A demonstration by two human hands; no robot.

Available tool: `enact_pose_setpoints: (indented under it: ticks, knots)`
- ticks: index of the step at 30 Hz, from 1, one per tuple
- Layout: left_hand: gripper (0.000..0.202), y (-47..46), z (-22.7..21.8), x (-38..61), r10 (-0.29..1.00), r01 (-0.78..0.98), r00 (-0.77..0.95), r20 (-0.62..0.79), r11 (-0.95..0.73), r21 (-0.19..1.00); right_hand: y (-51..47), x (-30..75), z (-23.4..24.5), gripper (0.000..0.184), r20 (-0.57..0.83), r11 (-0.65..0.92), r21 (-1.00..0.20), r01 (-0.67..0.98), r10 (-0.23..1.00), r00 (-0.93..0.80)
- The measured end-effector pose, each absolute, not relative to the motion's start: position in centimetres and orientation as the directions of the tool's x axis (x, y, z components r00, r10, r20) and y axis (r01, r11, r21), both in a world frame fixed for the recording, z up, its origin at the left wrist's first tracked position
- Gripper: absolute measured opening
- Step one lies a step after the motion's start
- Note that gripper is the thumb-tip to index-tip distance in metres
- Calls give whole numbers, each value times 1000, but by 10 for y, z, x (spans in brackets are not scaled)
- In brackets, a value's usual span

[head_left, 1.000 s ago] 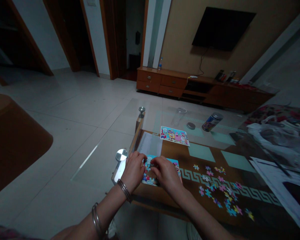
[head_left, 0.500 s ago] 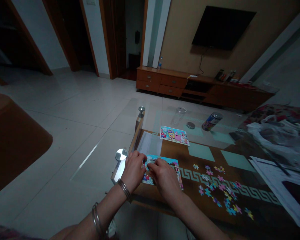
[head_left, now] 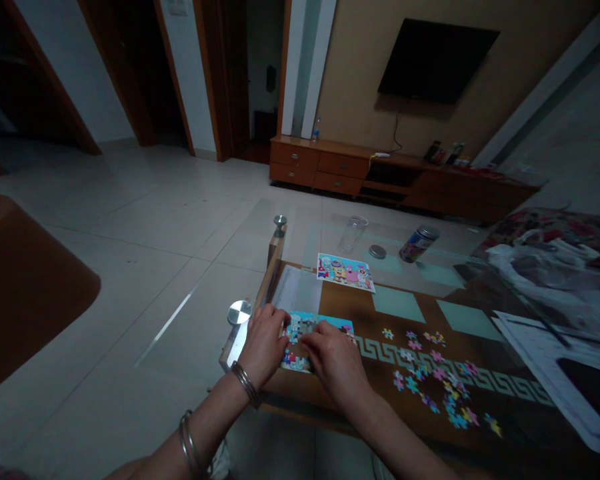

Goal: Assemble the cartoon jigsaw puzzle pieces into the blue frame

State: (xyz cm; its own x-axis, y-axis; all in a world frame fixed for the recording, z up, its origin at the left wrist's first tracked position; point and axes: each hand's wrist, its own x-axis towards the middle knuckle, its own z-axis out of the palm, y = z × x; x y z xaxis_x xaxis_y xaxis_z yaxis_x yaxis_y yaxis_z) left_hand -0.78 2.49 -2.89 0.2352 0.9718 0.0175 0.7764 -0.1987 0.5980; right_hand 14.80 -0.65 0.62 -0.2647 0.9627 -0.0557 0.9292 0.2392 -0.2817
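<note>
Both hands rest with bent fingers on the jigsaw puzzle (head_left: 330,326) at the glass table's (head_left: 410,303) near-left corner, left hand (head_left: 264,343) touching its left edge, right hand (head_left: 336,360) pressing its middle. Whether either pinches a piece is unclear. Loose puzzle pieces (head_left: 433,380) lie to the right.

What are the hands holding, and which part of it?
Nothing is lifted. The left hand lies on the left edge of the jigsaw puzzle, and the right hand presses its middle. Whether fingers pinch a loose piece cannot be told.

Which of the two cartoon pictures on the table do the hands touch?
The nearer picture: left hand and right hand rest on it. The farther picture lies untouched.
</note>
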Motion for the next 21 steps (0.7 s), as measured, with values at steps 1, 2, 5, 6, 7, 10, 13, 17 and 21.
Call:
enact_pose_setpoints:
  ticks: [1, 2, 5, 6, 7, 10, 13, 17, 21]
  knots:
    - [26, 25, -29, -8, 972, 779, 235, 19, -199, 595, -8, 148, 7, 21, -70, 236, -274, 932, 962, -264]
    - [26, 25, -29, -8, 972, 780, 233, 20, -199, 593, -8, 147, 7, 21, -81, 233, -268, 935, 962, -263]
    - [25, 24, -28, -7, 972, 785, 232, 18, -199, 586, -11, 145, 7, 21, -90, 226, -264, 938, 962, -257]
    - [25, 24, -27, -6, 972, 788, 234, 19, -201, 583, -11, 144, 8, 22, -91, 224, -265, 938, 963, -255]
    - [25, 24, -27, -6, 971, 789, 236, 20, -204, 580, -11, 144, 8, 22, -90, 223, -272, 936, 963, -255]
    - [24, 24, -27, -7, 967, 775, 250, 39, -224, 591, -11, 148, 10, 21, -55, 229, -324, 918, 964, -260]
    - [23, 26, -28, -12, 968, 738, 236, 86, -236, 632, -8, 159, 14, 23, 21, 210, -398, 893, 975, -220]
    - [23, 33, -28, -23, 973, 720, 170, 153, -229, 655, -3, 182, 20, 20, 140, 197, -482, 854, 979, -147]
    - [22, 35, -26, -30, 974, 735, 130, 188, -222, 641, -2, 207, 25, 18, 240, 204, -524, 827, 967, -86]
